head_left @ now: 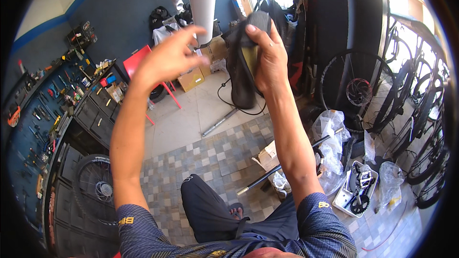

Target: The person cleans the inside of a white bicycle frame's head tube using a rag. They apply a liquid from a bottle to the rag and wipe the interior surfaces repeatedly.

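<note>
My right hand (268, 52) is raised at the upper middle, fingers closed round the wide end of what looks like a black bicycle saddle (243, 91). Its narrow rounded end points down, and an olive patch shows along its middle. The thumb presses on the dark upper end. To the left, my left hand (173, 56) is lifted with its fingers apart and nothing in them. Slightly blurred, it appears close to the lower end of a white bicycle frame tube (202, 7); whether they touch I cannot tell.
Tools hang on a wall board (45, 100) at left, above dark drawers (91, 114). A red chair (136, 59) stands behind my left arm. At right are a bicycle wheel (356, 91), plastic bags (330, 124) and a white tray (342, 200) of parts. A metal tube (220, 123) lies on the floor.
</note>
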`<state>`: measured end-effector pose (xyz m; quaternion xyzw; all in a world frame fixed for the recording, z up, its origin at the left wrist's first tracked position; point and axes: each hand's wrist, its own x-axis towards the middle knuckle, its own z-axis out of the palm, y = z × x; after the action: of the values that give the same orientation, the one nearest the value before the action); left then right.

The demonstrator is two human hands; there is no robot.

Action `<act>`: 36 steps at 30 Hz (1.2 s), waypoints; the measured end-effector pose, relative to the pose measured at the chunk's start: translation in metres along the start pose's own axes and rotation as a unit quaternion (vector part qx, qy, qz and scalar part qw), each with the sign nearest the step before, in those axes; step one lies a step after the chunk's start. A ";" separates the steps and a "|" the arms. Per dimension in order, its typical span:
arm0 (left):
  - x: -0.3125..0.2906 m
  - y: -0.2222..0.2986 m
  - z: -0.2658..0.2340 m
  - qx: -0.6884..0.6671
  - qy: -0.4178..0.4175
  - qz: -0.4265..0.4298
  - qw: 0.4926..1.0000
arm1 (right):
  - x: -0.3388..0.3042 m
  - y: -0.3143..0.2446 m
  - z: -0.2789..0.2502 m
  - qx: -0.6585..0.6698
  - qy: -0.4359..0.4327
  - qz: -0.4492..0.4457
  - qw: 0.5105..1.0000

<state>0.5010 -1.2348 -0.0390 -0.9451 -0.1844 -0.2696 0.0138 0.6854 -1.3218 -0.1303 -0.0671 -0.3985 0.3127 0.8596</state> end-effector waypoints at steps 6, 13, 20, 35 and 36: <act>0.056 0.048 -0.111 -0.096 0.348 0.169 0.917 | 0.040 -0.011 0.038 0.180 -0.096 -0.004 0.979; 0.147 0.100 -0.114 -0.175 0.396 0.205 0.878 | 0.064 0.022 0.046 0.390 -0.209 -0.081 0.893; 0.160 0.092 -0.094 -0.174 0.412 0.234 0.863 | 0.065 0.026 0.039 0.345 -0.191 -0.111 0.912; 0.165 0.099 -0.082 -0.185 0.456 0.234 0.838 | 0.040 0.006 0.064 0.058 -0.109 -0.043 0.991; 0.167 0.099 -0.082 -0.187 0.459 0.237 0.836 | 0.048 0.017 0.055 0.023 -0.130 -0.074 0.989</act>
<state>0.6258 -1.2800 0.1239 -0.7119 0.1263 -0.6906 -0.0164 0.6608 -1.2871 -0.0687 0.0237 -0.5029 0.2639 0.8227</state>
